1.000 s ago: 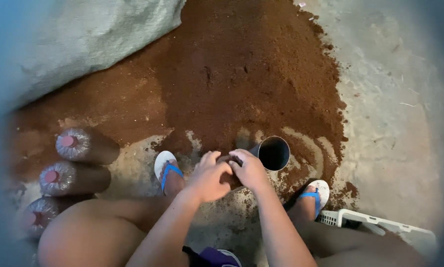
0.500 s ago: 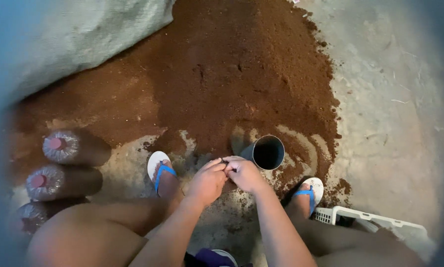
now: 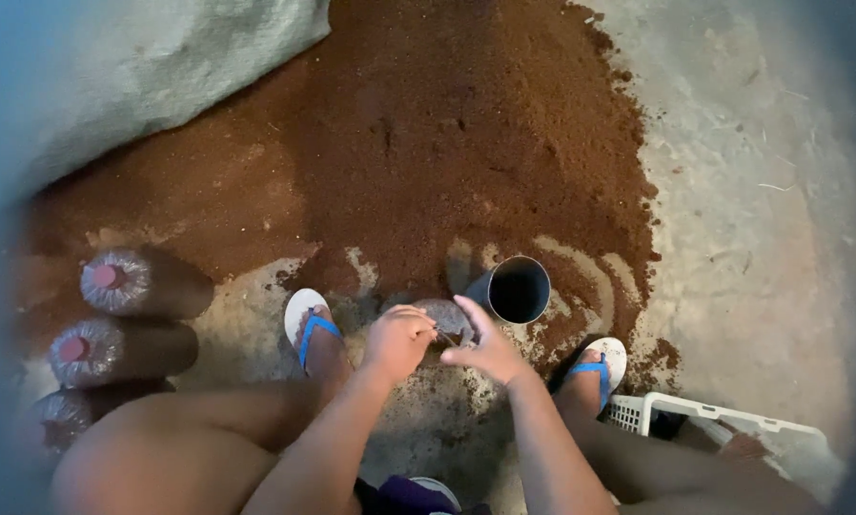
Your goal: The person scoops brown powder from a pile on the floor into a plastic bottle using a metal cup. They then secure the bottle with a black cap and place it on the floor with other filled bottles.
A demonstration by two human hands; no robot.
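I squat at the edge of a big pile of reddish-brown soil (image 3: 447,143). My left hand (image 3: 399,340) and my right hand (image 3: 485,350) meet in front of me over a small clear bag packed with soil (image 3: 444,315). The left hand is curled around its near side. The right hand pinches its right edge with the index finger stretched out. Just beyond the right hand a dark open cylinder (image 3: 518,289) lies tilted in the soil, its mouth facing me. My feet in blue-strapped sandals (image 3: 310,329) (image 3: 600,367) flank the hands.
Three soil-filled clear bags with reddish tops (image 3: 113,281) (image 3: 73,348) (image 3: 61,415) stand in a row at the left. A grey sack (image 3: 161,67) lies at the upper left. A white plastic crate (image 3: 714,415) sits by my right foot, with bare concrete floor (image 3: 762,191) beyond.
My hands have drawn slightly back from the dark cylinder and my right index finger has stretched out. The view has shifted a little to the left.
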